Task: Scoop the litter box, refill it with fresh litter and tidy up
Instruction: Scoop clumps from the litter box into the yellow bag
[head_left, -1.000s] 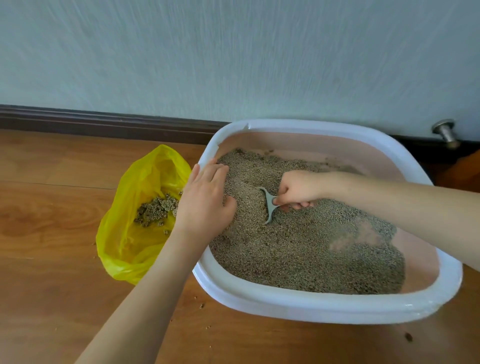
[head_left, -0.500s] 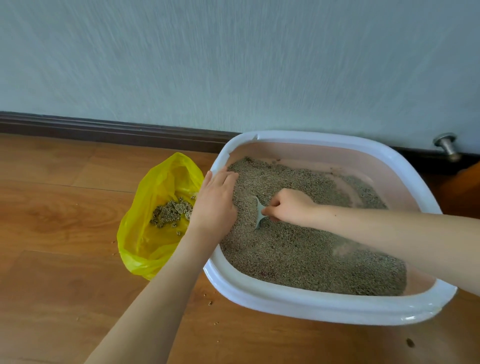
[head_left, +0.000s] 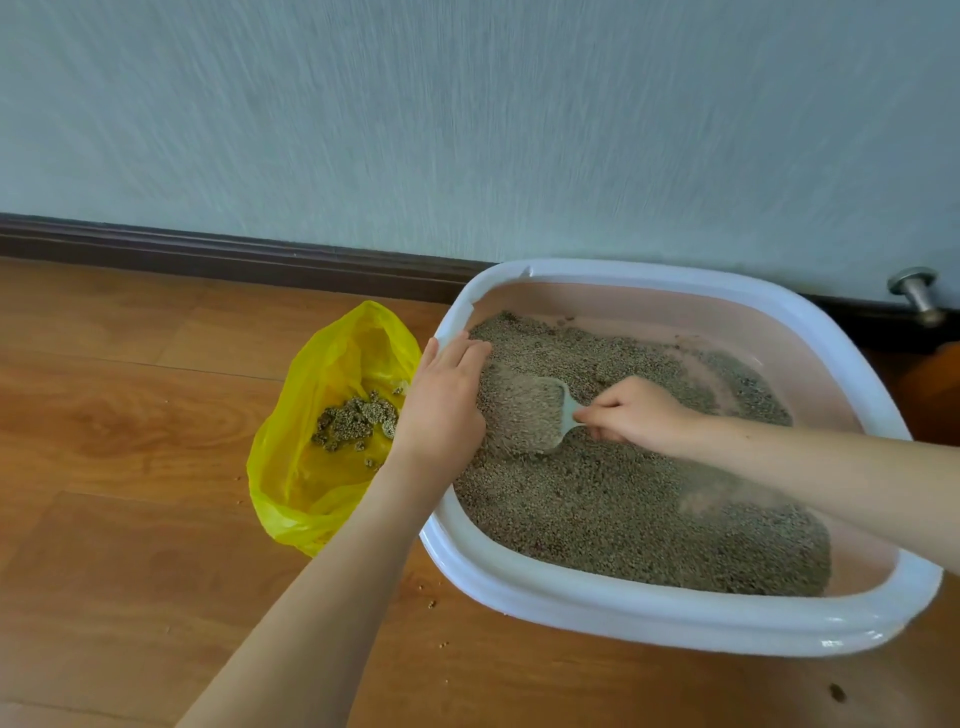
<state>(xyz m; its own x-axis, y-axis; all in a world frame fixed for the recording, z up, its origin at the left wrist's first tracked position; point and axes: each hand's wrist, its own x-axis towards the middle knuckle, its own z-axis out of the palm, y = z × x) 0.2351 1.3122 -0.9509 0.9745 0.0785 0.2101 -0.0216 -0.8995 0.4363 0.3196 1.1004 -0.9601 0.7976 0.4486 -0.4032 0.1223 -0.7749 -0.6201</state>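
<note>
Right hand (head_left: 636, 415) pinching scoop (head_left: 535, 415) handle, blade heaped with litter | left hand (head_left: 441, 400) flat, fingers straight, on litter box (head_left: 675, 618) rim beside blade | bag (head_left: 291, 467) past left hand | risk: heap spills crossing rim, floppy bag mouth misses it

Wood-plank floor (head_left: 130, 426) w/ dark baseboard (head_left: 234, 254) running along its far edge, pale blue-grey textured wall (head_left: 467, 114) above. Metal door stop (head_left: 917, 291) sticks out at wall's base, far right corner.
</note>
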